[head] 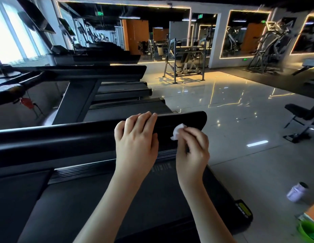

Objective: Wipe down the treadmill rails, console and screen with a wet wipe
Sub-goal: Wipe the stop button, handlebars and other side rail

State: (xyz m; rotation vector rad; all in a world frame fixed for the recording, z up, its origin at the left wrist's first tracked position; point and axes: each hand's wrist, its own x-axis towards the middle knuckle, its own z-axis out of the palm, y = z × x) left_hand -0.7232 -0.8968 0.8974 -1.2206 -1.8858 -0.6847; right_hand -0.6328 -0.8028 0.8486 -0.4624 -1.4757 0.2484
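A long black treadmill rail (65, 137) runs from the left edge to its rounded end at centre right. My left hand (136, 137) lies over the top of the rail near that end, fingers draped across it. Just to its right, my right hand (193, 148) pinches a small crumpled white wet wipe (178, 131) and presses it against the rail's side face. Below the hands lies the dark treadmill belt (135, 199). The console and screen of this treadmill are out of view.
More treadmills (103, 74) line up to the left toward bright windows. A lilac bottle (296, 192) lies on the glossy tiled floor at right, and a green item (308, 230) sits at the bottom right corner. A bench (303, 118) and weight machines stand farther off.
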